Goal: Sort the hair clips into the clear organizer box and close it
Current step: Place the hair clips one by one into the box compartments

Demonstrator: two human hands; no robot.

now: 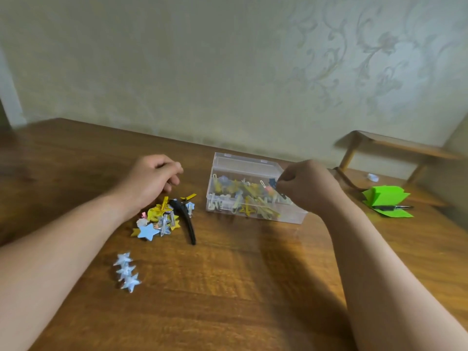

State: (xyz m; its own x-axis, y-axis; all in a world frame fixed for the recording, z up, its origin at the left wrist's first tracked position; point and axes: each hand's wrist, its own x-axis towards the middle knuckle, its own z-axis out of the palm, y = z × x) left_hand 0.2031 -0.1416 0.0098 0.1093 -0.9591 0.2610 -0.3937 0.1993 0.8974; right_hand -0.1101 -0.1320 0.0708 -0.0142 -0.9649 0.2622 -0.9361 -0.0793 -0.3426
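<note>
right hand [310,191] pinches a small dark clip [274,183] over the open organizer box [291,214], likely to drop it in. left hand [152,181] loosely curled, empty, above the unsorted pile [157,224], probably for the next pick.

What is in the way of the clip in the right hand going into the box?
Nothing visible. The right hand pinches a dark clip over the clear box, whose lid is tipped open at the back. Only clips already inside lie below it.
</note>
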